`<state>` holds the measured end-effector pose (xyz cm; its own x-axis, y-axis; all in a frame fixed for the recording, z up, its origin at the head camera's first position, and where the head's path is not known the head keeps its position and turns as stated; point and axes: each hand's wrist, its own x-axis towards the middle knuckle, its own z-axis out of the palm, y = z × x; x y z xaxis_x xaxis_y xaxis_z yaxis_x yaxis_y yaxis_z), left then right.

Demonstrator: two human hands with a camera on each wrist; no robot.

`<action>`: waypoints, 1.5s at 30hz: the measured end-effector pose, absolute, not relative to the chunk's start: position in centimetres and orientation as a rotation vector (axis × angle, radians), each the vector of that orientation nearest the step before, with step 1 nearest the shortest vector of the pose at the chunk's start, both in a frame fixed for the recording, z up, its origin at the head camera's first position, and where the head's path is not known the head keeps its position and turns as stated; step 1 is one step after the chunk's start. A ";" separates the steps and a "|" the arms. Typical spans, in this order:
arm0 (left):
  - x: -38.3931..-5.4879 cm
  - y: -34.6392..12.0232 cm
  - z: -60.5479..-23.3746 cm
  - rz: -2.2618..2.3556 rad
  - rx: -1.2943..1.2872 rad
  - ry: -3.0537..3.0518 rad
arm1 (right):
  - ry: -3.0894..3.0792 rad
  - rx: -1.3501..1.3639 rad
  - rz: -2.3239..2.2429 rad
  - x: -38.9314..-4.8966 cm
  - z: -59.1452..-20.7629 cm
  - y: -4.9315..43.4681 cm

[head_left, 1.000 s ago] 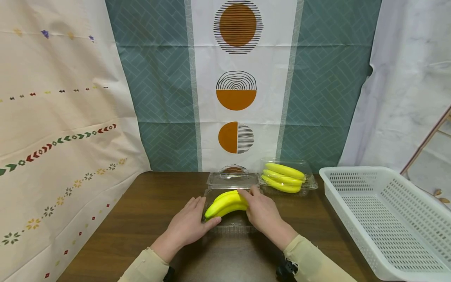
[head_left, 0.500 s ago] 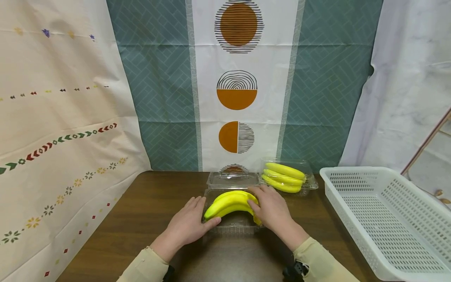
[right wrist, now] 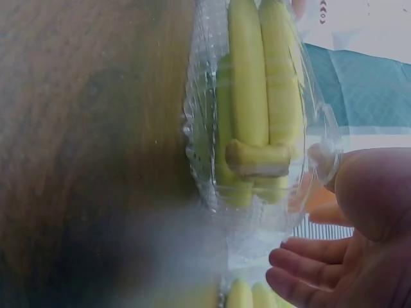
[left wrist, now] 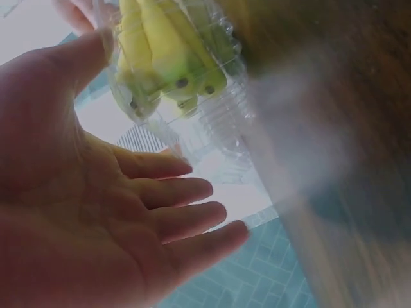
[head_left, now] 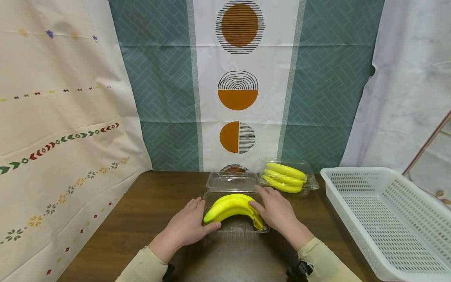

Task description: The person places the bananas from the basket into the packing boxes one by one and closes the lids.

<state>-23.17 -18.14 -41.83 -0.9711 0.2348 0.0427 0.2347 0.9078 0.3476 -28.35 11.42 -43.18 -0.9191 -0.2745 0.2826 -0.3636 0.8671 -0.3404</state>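
A bunch of yellow bananas (head_left: 230,206) lies in a clear plastic clamshell box (head_left: 234,230), curved ends to the left and stem to the right. The lid (head_left: 232,181) is folded back, away from me. My left hand (head_left: 183,224) is at the box's left side, fingers straight and thumb over its near left rim. On the opposite side is my right hand (head_left: 280,211), with the thumb at the right rim and fingers extended behind it. Through the clear wall, the right wrist view shows the banana stem (right wrist: 258,159); the left wrist view shows the dark banana tips (left wrist: 182,83).
Behind to the right, another clear clamshell box (head_left: 310,181) contains several bananas (head_left: 284,178). A white perforated basket (head_left: 347,223) stands along the right side. Fabric hangs behind the brown wooden table (head_left: 116,235).
My right hand has slid right, off the bananas' stem end to the box's rim, exposing the stem. Box and bananas have shifted slightly toward me. My left hand has barely moved.
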 end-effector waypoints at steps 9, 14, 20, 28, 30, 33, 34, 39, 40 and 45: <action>-23.8 -18.4 -41.0 0.649 0.304 3.075 | -2.897 0.453 0.651 -29.0 -43.0 11.9; -25.1 -18.5 -40.7 0.743 0.235 3.096 | -2.922 0.436 0.695 -29.4 -43.1 11.9; -26.8 -18.9 -41.4 0.829 0.236 3.052 | -2.946 0.453 0.732 -29.8 -43.5 11.7; -27.9 -19.2 -41.4 0.877 0.215 2.989 | -2.943 0.491 0.790 -30.0 -43.5 11.3; -28.0 -19.3 -41.5 0.882 0.215 2.978 | -2.942 0.499 0.797 -30.0 -43.6 11.2; -28.1 -19.5 -41.5 0.885 0.207 2.965 | -2.942 0.518 0.815 -30.0 -43.5 11.0; -28.1 -19.6 -41.5 0.884 0.205 2.962 | -2.944 0.524 0.822 -30.0 -43.6 11.0; -28.1 -19.7 -41.5 0.883 0.197 2.954 | -2.944 0.533 0.854 -30.1 -43.5 11.0; -28.1 -19.7 -41.5 0.887 0.198 2.955 | -2.944 0.527 0.858 -30.2 -43.5 11.0; -28.3 -19.7 -41.6 0.910 0.196 2.971 | -2.946 0.481 0.882 -30.4 -43.4 11.3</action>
